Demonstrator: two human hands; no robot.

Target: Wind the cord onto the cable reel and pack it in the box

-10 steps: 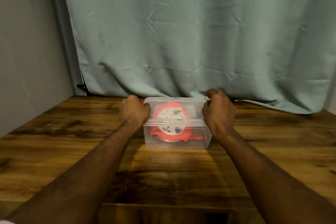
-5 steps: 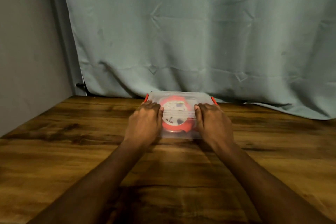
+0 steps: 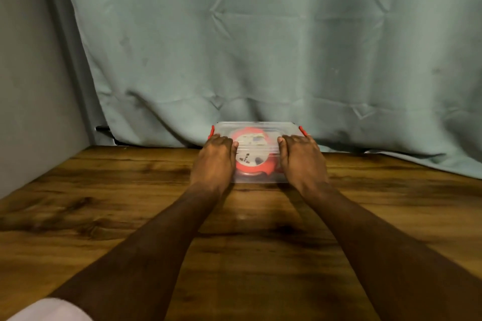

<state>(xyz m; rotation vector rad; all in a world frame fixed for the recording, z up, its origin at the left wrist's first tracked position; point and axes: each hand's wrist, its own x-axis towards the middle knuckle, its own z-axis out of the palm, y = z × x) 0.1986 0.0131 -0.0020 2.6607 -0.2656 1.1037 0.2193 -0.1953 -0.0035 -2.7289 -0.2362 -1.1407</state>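
A clear plastic box [image 3: 257, 128] with its lid on and red latches [image 3: 211, 133] at both ends stands at the far edge of the wooden table [image 3: 104, 203], against the curtain. Through the lid I see the red cable reel [image 3: 254, 164] with a white face lying flat inside. The cord itself cannot be made out. My left hand [image 3: 214, 161] lies palm down on the left part of the lid, fingers stretched forward. On the right part, my right hand [image 3: 302, 159] rests the same way. Neither hand curls around the box.
A pale green curtain [image 3: 260, 47] hangs right behind the box. A grey wall [image 3: 26, 86] bounds the table on the left. A bit of light cloth [image 3: 49, 310] shows at the bottom left corner. Bare wood lies between me and the box.
The box has slid away from me to the curtain. My hands moved from gripping its two ends to lying flat on the lid.
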